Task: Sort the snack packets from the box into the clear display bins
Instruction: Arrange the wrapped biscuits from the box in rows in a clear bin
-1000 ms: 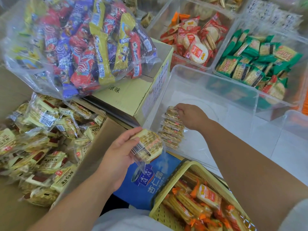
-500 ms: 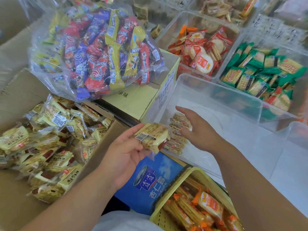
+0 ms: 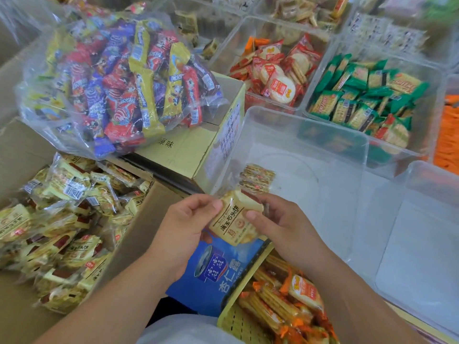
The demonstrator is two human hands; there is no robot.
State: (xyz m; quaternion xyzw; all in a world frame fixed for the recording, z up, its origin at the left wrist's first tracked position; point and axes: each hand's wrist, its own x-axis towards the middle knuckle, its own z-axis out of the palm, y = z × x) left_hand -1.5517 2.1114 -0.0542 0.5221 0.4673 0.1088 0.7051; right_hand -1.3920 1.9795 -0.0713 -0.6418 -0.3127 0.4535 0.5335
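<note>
Bright, even light fills the place, like daylight, and the shadows are soft. White glare sits on the folds of the bag (image 3: pixel 119 78) and along the bin (image 3: pixel 305 122) rim. The packet (image 3: pixel 236 219) in the middle is sharp. The box (image 3: pixel 22 150) at left and the far bins (image 3: pixel 387 36) are blurred, and lines bend near the edges.

Bottom edge cuts the yellow basket (image 3: pixel 238 324); left edge the box (image 3: pixel 141 220).
</note>
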